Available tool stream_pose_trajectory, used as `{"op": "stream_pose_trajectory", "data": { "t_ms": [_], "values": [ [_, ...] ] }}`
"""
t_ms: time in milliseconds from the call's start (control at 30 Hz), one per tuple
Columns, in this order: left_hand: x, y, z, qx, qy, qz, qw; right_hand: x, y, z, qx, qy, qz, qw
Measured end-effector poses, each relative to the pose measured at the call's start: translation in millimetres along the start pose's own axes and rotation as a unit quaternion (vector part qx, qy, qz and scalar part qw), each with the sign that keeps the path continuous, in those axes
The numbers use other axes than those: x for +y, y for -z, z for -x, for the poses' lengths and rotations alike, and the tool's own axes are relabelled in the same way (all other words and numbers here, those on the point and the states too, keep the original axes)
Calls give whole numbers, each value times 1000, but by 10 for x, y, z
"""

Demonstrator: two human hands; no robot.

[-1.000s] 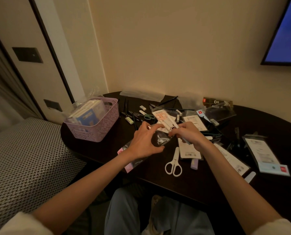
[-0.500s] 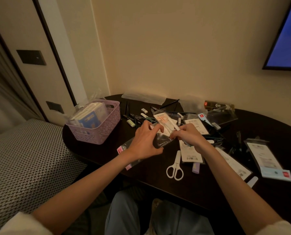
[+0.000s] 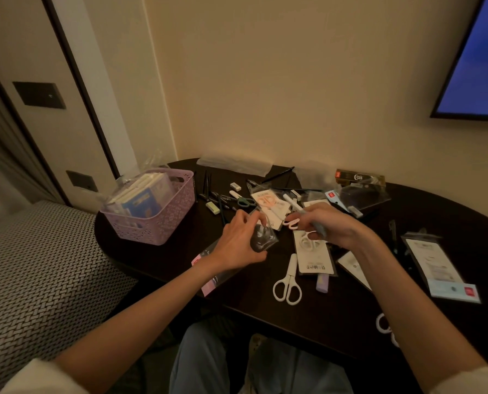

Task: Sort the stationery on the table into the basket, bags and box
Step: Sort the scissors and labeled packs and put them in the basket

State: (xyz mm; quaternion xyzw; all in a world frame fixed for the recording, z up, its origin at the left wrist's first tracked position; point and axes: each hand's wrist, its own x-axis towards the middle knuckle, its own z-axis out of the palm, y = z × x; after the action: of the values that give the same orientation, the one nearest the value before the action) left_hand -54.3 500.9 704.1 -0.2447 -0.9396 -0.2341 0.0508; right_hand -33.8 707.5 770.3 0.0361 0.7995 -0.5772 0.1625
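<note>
Head view, nearest first: two bare forearms in pale rolled sleeves reach forward from the bottom corners over the person's lap in blue-grey trousers [image 3: 205, 362], meeting above the dark oval wooden table [image 3: 336, 311]. The left hand [image 3: 238, 241] is palm-down, wrist straight, its fingers curled around a small clear plastic bag with dark contents [image 3: 261, 237], thumb beneath and fingertips pinching the bag's upper edge. The right hand [image 3: 326, 223] is turned inward, fingers closed around a slim white-capped pen [image 3: 293, 204] that angles up and left from the fist toward the bag's mouth.

Just below the hands, a pair of white-handled scissors [image 3: 288, 282] lies flat, blades pointing away, beside a packaged pair on a white card [image 3: 313, 255] and a small lilac eraser [image 3: 322, 282]. A long white-labelled packet [image 3: 436, 263] lies at the right.

Farther back, loose dark pens [image 3: 208, 186], green-handled scissors [image 3: 244, 201] and small erasers are scattered. A lilac perforated plastic basket [image 3: 163, 220] holding packets stands at the table's left end. A dark box with a gold label [image 3: 360, 177] lies near the wall.
</note>
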Motion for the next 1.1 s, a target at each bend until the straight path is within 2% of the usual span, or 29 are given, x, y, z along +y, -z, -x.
{"op": "stream_pose_trajectory", "data": {
  "t_ms": [133,267,367,533,633,867,1100],
  "values": [
    [-23,-38,-47,-11,5,-3,1000,9,16,32,-22,12,-8,1000],
    [-41,-64,-90,-12,14,-3,1000,2,23,36,22,93,21,995],
    [-61,-72,-117,-16,19,-5,1000,-62,34,110,23,136,38,990],
    [-88,-72,-143,-13,21,-7,1000,-151,-6,170,-26,99,128,987],
    [-99,-62,-139,-7,14,-5,1000,-156,-103,129,-20,75,163,984],
    [-124,-31,-103,9,-1,-11,1000,-177,-111,80,46,71,178,980],
    [-85,29,-73,10,-36,23,999,-198,-88,52,51,94,132,985]
  ]
}}
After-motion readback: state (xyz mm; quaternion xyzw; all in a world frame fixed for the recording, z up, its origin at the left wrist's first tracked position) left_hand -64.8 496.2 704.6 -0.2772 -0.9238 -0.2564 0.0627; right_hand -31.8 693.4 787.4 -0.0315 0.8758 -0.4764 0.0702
